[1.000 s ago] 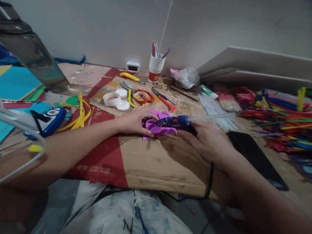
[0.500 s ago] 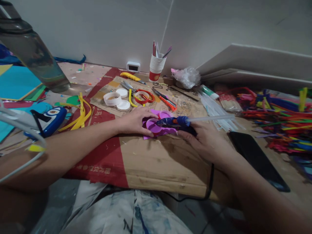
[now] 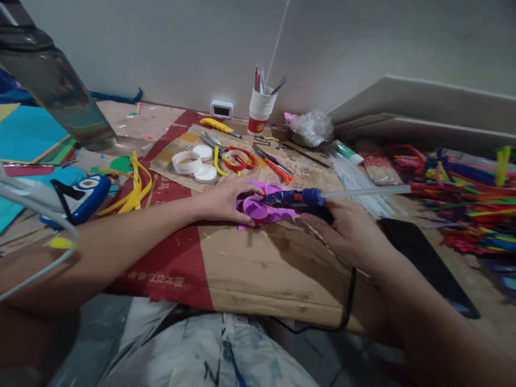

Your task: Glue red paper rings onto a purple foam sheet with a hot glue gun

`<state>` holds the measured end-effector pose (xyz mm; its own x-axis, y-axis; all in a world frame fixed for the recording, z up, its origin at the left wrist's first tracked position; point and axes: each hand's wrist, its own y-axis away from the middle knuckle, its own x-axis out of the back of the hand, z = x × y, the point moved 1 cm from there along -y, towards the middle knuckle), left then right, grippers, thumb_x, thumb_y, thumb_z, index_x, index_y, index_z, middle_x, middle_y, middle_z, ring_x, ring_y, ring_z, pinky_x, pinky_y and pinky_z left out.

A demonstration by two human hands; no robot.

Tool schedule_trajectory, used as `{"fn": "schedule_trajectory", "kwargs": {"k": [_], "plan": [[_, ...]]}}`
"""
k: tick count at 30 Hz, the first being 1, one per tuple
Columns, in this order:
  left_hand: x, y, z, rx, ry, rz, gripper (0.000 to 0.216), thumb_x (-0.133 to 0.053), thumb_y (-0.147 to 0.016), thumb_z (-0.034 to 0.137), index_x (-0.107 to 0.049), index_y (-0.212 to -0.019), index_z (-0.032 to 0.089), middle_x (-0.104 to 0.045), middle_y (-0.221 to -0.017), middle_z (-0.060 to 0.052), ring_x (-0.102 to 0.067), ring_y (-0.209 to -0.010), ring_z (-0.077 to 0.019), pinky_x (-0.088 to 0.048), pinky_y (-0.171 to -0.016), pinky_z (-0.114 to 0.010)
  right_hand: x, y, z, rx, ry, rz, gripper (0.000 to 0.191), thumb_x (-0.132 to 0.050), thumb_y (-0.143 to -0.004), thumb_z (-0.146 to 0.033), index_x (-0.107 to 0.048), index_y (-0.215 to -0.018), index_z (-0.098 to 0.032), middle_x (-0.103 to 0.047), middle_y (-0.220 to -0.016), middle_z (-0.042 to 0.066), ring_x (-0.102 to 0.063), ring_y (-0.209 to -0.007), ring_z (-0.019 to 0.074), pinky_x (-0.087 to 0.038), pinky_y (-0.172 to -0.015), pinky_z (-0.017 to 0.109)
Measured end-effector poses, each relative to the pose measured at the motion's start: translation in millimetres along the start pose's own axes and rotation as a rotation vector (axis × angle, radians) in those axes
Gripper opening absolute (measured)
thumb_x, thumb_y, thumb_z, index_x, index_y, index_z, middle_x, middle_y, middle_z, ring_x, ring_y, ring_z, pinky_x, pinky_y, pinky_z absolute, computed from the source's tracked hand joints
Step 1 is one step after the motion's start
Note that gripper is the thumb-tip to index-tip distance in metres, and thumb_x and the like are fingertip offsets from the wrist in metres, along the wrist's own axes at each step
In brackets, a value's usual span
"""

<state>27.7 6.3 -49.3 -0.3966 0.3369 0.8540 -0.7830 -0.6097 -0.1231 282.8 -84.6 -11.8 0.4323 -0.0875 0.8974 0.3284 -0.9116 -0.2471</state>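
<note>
My right hand (image 3: 350, 231) is wrapped around the grip of a dark blue hot glue gun (image 3: 293, 198). A long translucent glue stick (image 3: 371, 190) juts out of its back end. The nozzle points left, at the rim of a small round ring (image 3: 258, 217) with a purple inside. My left hand (image 3: 223, 200) grips that ring from the left, thumb in front and fingers behind. Beneath it lies a purple sheet (image 3: 284, 215), and a second ring (image 3: 274, 187) stands just behind, partly hidden by the gun.
Behind the hands lie white rings (image 3: 186, 162), scissors (image 3: 246, 157), a yellow utility knife (image 3: 217, 126) and an orange-handled knife (image 3: 278, 167). A phone (image 3: 423, 263) and pipe cleaners (image 3: 475, 199) are rightward. A water bottle (image 3: 60, 86) stands left. The gun's black cable (image 3: 351, 301) hangs over the front edge.
My right hand and the glue gun have shifted slightly right, and the glue stick reaches farther right. My left hand keeps its hold on the ring.
</note>
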Motion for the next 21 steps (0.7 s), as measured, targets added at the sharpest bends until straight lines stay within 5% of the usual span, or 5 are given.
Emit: {"fn": "schedule_trajectory", "kwargs": {"k": [21], "plan": [[-2.1,0.0,-0.9,0.077,0.007,-0.017,0.062,-0.079,-0.075,0.058,-0.071,-0.129,0.029,-0.062,-0.131,-0.011,-0.054,-0.124,-0.0328,-0.039,-0.109,-0.048,3.0,0.7,3.4,-0.039,0.04,-0.03,0.027,-0.053,-0.094,-0.04,-0.069,-0.096,-0.017,-0.074,-0.09,0.014,-0.069,-0.084,0.031,-0.051,-0.072,0.041]]}}
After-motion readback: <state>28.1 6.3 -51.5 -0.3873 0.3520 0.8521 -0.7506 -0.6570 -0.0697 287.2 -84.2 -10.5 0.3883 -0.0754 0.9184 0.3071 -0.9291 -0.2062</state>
